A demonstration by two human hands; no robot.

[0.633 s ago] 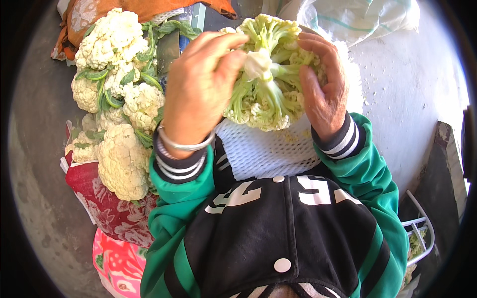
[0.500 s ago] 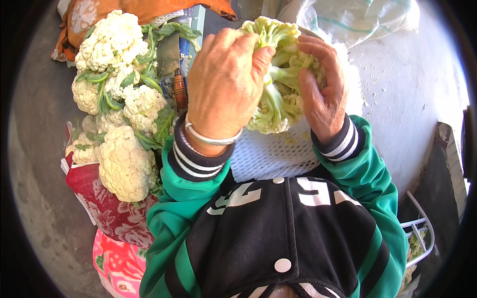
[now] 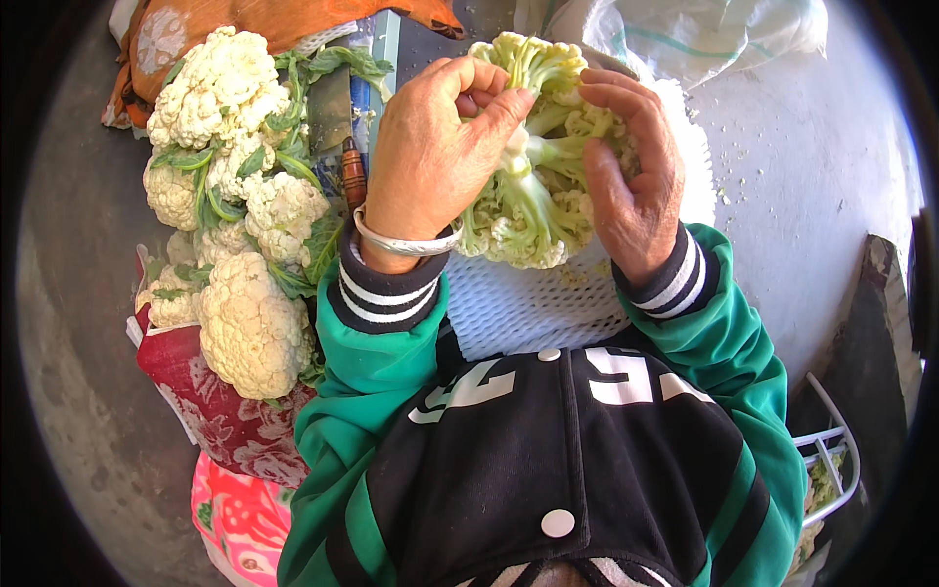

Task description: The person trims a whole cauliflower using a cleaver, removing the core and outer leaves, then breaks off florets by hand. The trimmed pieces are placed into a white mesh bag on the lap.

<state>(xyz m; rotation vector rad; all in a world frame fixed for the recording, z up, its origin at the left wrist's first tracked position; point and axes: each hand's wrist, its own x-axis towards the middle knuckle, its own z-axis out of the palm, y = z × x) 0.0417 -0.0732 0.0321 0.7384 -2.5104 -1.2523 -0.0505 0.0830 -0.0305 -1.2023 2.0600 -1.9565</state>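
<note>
A cut head of cauliflower [image 3: 533,210], its pale green stems turned up, rests in front of me above a white mesh foam sheet [image 3: 533,308]. My left hand [image 3: 430,157], with a silver bracelet at the wrist, pinches the cauliflower's upper left stems between thumb and forefinger. Around its right side curls my right hand [image 3: 641,181], thumb and fingers against the florets. Part of the far side is hidden by my hands. Left of my left wrist lies a brown wooden handle [image 3: 353,174], beside a flat grey blade-like piece [image 3: 331,103].
Several whole cauliflowers [image 3: 254,323] with leaves are heaped at the left, on a dark red floral cloth [image 3: 230,421]. An orange cloth [image 3: 235,20] lies behind them. At the back right is a clear plastic bag [image 3: 704,39]; a white wire rack [image 3: 831,460] stands at lower right.
My left hand has shifted slightly left and opened out from a flatter grip into a pinch, baring more stems. The cauliflower has tilted a little; my right hand stays nearly in place.
</note>
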